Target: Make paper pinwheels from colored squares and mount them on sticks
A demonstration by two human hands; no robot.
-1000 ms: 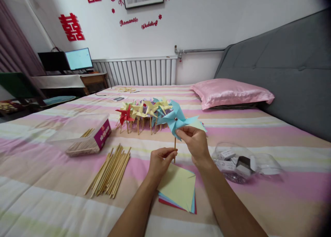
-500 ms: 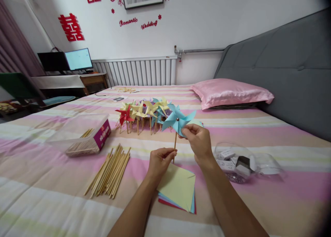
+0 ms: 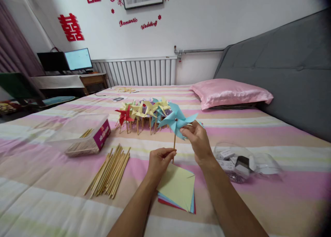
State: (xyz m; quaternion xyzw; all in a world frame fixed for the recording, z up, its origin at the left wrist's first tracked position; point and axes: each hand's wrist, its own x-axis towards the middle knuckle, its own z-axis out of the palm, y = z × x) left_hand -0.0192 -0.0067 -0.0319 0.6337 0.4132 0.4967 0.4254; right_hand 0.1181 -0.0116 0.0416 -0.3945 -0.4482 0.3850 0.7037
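Note:
A light blue paper pinwheel [image 3: 173, 119] stands upright on a thin wooden stick above the striped bed. My left hand [image 3: 160, 160] is closed round the lower end of that stick. My right hand [image 3: 198, 140] pinches one blade of the blue pinwheel from the right side. Just behind it, several finished pinwheels [image 3: 141, 112] in yellow, red and blue lie in a row. A stack of coloured paper squares [image 3: 178, 188], pale yellow on top, lies beneath my forearms.
A bundle of wooden sticks [image 3: 110, 173] lies left of my hands, beside a clear box [image 3: 85, 137] holding more sticks. A clear plastic container [image 3: 239, 163] with small parts sits at the right. A pink pillow [image 3: 230, 92] and grey headboard lie beyond.
The pinwheel's blades have turned under my right fingers, and my right hand shifted slightly on the blade. My left hand has stayed on the stick.

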